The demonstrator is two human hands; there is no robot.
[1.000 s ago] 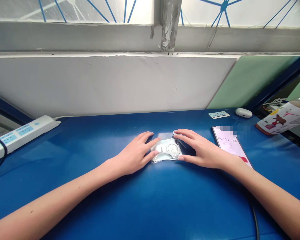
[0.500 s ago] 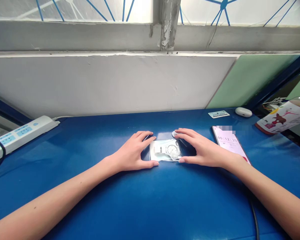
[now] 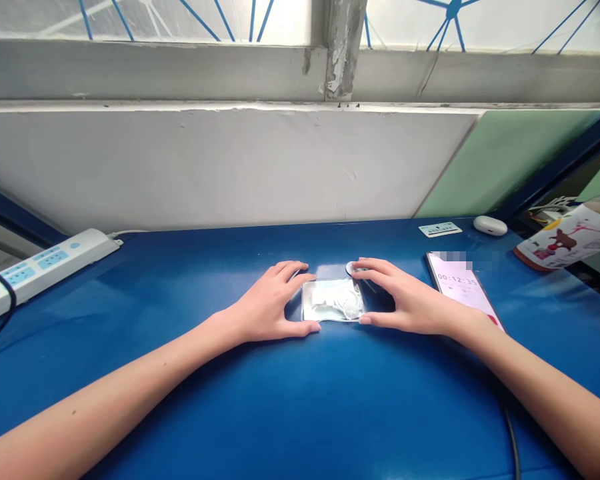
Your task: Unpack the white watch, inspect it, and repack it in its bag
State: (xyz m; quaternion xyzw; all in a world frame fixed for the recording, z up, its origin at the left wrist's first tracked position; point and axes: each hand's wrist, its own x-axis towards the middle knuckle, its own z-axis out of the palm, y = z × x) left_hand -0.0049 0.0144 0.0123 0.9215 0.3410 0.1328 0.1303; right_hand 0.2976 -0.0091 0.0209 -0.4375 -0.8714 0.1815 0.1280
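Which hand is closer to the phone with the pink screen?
The right hand. It rests just left of the phone, at the clear packet's right edge. The left hand sits on the packet's far side, farther from the phone.

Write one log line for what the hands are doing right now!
left hand: open, touching small clear packet | right hand: open, touching packet | packet: flat on blue table | phone: right of hands
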